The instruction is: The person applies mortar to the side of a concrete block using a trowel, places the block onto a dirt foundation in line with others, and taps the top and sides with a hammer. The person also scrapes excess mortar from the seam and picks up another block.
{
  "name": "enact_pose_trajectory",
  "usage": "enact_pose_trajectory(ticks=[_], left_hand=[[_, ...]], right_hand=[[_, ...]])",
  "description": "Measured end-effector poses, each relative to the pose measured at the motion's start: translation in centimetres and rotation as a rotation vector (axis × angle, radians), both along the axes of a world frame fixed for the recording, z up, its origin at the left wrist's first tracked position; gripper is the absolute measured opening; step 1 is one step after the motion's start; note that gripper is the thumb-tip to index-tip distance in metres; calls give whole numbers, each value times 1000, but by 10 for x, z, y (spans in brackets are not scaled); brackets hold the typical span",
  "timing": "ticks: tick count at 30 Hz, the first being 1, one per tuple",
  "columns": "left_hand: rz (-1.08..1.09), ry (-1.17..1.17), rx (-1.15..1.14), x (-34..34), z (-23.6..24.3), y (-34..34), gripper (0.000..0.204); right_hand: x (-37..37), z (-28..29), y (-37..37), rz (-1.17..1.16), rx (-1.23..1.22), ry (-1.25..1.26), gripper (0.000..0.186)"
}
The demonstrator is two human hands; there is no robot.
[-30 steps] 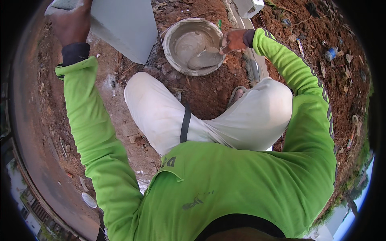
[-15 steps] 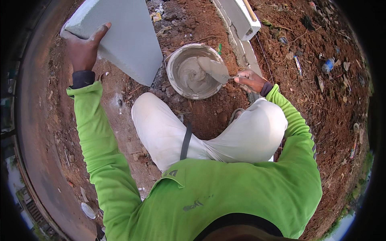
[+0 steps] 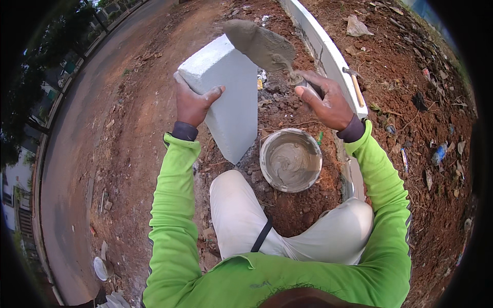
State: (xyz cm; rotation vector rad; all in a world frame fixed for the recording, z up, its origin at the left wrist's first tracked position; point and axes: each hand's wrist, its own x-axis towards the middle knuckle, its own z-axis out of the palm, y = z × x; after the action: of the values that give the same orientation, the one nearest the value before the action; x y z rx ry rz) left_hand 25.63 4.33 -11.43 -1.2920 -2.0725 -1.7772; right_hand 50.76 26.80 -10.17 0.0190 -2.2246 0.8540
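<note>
My left hand grips the near left edge of a pale grey lightweight concrete block, thumb on its broad face. The block stands tilted with one corner pointing down toward my knee. My right hand is wrapped round the handle of a trowel. Grey mortar coats the trowel's blade, which is raised over the block's far top edge; whether it touches cannot be told. Below my right hand, a round bucket holds wet grey mortar with swirl marks in it.
To the right runs a low wall of pale blocks, with a hammer lying on its top. Reddish soil with litter, including a blue plastic bottle, lies beyond. On the left are a road and a white tub.
My right hand has lifted the trowel out of the bucket, up and forward to the block's top edge. The block stays in my left hand. The whole view has shifted.
</note>
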Motion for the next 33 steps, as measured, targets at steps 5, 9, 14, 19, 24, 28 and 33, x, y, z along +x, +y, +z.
enact_pose_trajectory(ticks=[5, 9, 14, 19, 24, 28, 33], left_hand=[[-27, 0, -18, -5, -1, -8, 80], [-8, 12, 2, -2, -2, -4, 79], [5, 27, -5, -1, -1, -11, 80], [16, -49, 19, 8, 4, -9, 81], [-23, -20, 23, 4, 0, -6, 80], [-43, -55, 60, 11, 7, -4, 79], [-37, -78, 52, 10, 6, -12, 78]], right_hand=[[-49, 4, -31, -220, 309, 119, 43], [-50, -5, -31, -338, 570, 57, 55], [-23, 11, -26, -333, 692, -13, 56], [-16, 19, -3, -157, 386, 58, 47], [-46, 17, -16, -392, 476, -9, 47], [-38, -7, -18, -511, 711, -63, 59], [9, 0, -26, -500, 649, -102, 58]])
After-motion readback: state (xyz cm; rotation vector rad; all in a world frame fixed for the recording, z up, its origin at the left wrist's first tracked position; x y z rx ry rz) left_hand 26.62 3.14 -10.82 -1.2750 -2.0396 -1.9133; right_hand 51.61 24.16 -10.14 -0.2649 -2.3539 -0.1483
